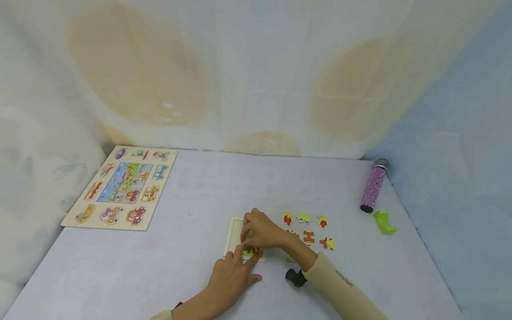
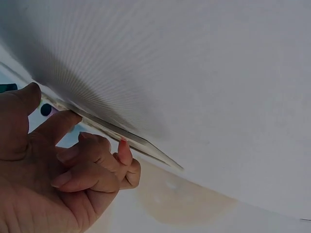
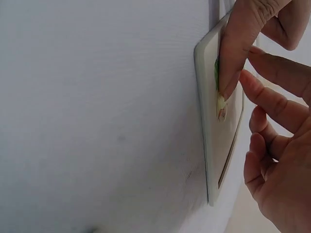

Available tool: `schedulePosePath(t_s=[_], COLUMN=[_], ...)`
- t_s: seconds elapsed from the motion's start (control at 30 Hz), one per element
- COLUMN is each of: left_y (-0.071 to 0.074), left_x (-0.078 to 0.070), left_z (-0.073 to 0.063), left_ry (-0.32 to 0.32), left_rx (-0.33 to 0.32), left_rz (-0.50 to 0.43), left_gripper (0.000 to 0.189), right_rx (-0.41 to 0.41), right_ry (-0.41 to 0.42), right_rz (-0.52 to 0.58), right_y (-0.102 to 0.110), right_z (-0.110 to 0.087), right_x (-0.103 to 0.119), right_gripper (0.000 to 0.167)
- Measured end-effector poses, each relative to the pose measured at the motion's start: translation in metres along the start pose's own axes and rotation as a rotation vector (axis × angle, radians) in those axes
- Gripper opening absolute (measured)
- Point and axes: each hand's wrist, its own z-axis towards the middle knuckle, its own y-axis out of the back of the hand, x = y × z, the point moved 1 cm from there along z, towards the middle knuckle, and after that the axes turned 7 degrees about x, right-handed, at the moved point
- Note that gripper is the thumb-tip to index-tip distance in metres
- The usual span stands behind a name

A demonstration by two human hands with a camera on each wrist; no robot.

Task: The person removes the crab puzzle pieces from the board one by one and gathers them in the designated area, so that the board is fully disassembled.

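Note:
A small square puzzle tray with a pale rim lies on the table. Colourful puzzle pieces fill part of its near side, partly covered by fingers. My left hand reaches in from the front; one straight finger presses on the pieces, and its thumb rests off the tray's near edge. Over the tray bends my right hand, its thumb and index finger coming together beside a left finger. In the right wrist view those right fingertips meet near the pressed piece; whatever lies between them is hidden.
Several loose yellow and red puzzle pieces lie right of the tray, some behind the right forearm. A black object sits beside that wrist. Farther off are a purple glitter microphone, a green curved block and a large vehicle puzzle board.

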Motion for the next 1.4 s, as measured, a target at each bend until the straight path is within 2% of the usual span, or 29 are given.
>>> schedulePosePath(t_s=[0.27,0.43,0.57,0.7,0.87,0.97,1.13,1.3,1.4], left_y=[0.003,0.004,0.005,0.005,0.004,0.004,0.003,0.003,0.004], left_x=[0.001,0.003,0.001,0.001,0.003,0.005,0.008,0.010,0.009], left_z=[0.000,0.001,0.001,0.001,0.002,0.002,0.002,0.003,0.004], left_ry=[-0.004,-0.018,-0.023,-0.024,-0.024,-0.023,-0.008,-0.015,-0.020], left_rx=[0.013,0.008,0.022,0.035,0.022,0.007,0.010,0.020,0.018], left_rz=[-0.018,-0.035,-0.037,-0.044,-0.063,-0.089,-0.185,-0.243,-0.267], left_gripper=[0.049,0.050,0.050,0.050,0.050,0.049,0.047,0.048,0.048], right_rx=[0.049,0.065,0.073,0.073,0.035,0.009,-0.004,-0.002,0.009], right_ry=[-0.037,-0.025,-0.045,-0.054,-0.013,-0.013,-0.012,0.008,-0.011], right_rz=[0.032,0.060,0.097,0.146,0.169,0.213,0.313,0.307,0.320], right_y=[0.001,0.003,0.006,0.007,0.008,0.010,0.017,0.027,0.034], right_z=[0.004,0.007,0.006,0.002,-0.001,-0.005,-0.015,-0.028,-0.038], right_x=[0.001,-0.003,-0.005,-0.006,-0.012,-0.018,-0.027,-0.036,-0.042], right_gripper=[0.010,0.014,0.011,0.010,0.010,0.008,0.007,0.008,0.006])
